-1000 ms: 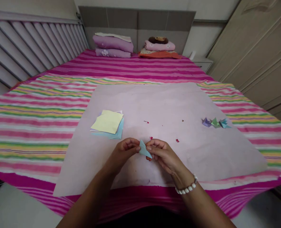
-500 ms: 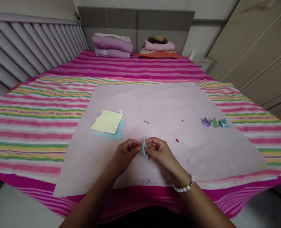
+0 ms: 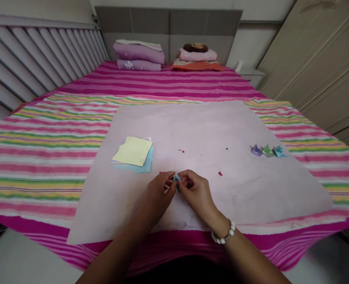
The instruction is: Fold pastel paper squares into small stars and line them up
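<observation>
A small folded piece of light blue paper is pinched between my two hands, just above the large pale sheet. My left hand grips its left side with thumb and fingertips. From the right, my right hand pinches the other side; a white beaded bracelet circles that wrist. Much of the folded paper is hidden by the fingers. Left of my hands lies a stack of paper squares, yellow on top with blue beneath. Three folded paper pieces stand at the right: purple, green and blue.
The large pale sheet covers the middle of a striped bed. Small red scraps are scattered on it. Folded purple bedding and a pink pile rest by the headboard. A slatted rail runs along the left.
The light blue paper has turned between my fingers, from upright and narrow to a smaller, pointed shape. My hands have drawn closer together around it.
</observation>
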`<state>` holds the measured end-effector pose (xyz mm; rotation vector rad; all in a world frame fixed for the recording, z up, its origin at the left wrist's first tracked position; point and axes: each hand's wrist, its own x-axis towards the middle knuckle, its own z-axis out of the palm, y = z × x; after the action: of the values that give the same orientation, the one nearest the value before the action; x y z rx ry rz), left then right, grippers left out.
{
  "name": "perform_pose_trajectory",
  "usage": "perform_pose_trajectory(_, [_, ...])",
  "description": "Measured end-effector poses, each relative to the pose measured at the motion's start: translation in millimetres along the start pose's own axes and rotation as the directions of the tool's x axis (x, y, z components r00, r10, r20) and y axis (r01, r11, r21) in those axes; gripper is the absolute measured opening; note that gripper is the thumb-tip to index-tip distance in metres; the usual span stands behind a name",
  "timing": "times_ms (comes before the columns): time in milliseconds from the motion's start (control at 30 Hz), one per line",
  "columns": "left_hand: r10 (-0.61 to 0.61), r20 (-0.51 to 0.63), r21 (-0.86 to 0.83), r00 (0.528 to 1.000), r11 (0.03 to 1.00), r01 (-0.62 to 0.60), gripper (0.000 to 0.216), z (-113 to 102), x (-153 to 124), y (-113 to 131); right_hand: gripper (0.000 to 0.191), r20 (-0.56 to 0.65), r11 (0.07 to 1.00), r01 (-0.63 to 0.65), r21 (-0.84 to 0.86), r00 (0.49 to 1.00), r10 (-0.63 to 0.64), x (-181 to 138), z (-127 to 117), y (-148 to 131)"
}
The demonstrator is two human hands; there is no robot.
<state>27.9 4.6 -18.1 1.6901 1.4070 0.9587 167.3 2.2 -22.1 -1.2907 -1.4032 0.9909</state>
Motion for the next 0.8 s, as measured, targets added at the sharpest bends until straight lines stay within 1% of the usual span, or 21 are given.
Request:
perform_pose_trajectory(100, [-0.006, -0.028, 0.101, 1.0, 0.995, 0.009, 0.033, 2, 0, -3, 0.011, -0.023, 0.999, 0.015, -0.035, 1.0, -0.016, 0, 0, 2])
perform_pose_trajectory(200, [-0.062, -0.047, 0.082, 0.997, 0.994, 0.066, 0.031, 5, 0, -4, 0.01, -0.04, 0.995, 0.033, -0.092, 0.999, -0.037, 0, -1, 3])
perform_pose_trajectory(267, [-0.075, -0.032, 0.065, 0.997, 0.995, 0.076, 0.025, 5, 0, -4, 0.01, -0.055, 0.997, 0.024, -0.077, 0.998, -0.029, 0, -2, 5])
perform_pose_trajectory(300, [-0.053, -0.024, 0.065, 0.998, 0.996, 0.055, 0.021, 4, 0, -4, 0.009, -0.063, 0.999, 0.011, -0.05, 0.998, -0.014, 0, -2, 6])
perform_pose_trajectory(367, [0.05, 0.001, 0.07, 0.999, 0.996, -0.05, 0.016, 2, 0, -4, 0.008, -0.062, 0.998, -0.042, 0.042, 0.997, 0.045, 2, -3, 8])
perform_pose_trajectory(433, [0.185, 0.048, 0.056, 0.982, 0.981, -0.187, 0.021, -1, 0, -4, 0.01, -0.022, 0.977, -0.126, 0.171, 0.991, 0.132, 3, -5, 8])
perform_pose_trajectory(500, [0.266, 0.115, 0.038, 0.957, 0.962, -0.272, 0.029, -3, 0, -5, 0.01, 0.027, 0.936, -0.197, 0.292, 0.98, 0.198, 5, -6, 7])
perform_pose_trajectory(567, [0.281, 0.161, 0.025, 0.946, 0.957, -0.288, 0.034, -3, 0, -5, 0.01, 0.056, 0.901, -0.228, 0.369, 0.973, 0.223, 7, -8, 6])
perform_pose_trajectory(600, [0.282, 0.166, 0.02, 0.945, 0.957, -0.289, 0.033, -3, 1, -5, 0.01, 0.065, 0.889, -0.236, 0.393, 0.971, 0.229, 8, -9, 6])
perform_pose_trajectory(700, [0.277, 0.143, -0.024, 0.95, 0.961, -0.277, 0.021, -4, 2, -5, 0.012, 0.1, 0.86, -0.259, 0.44, 0.966, 0.24, 9, -13, 6])
perform_pose_trajectory(800, [0.22, 0.115, -0.093, 0.969, 0.973, -0.21, 0.011, -5, 4, -4, 0.015, 0.146, 0.857, -0.265, 0.442, 0.964, 0.223, 9, -16, 6])
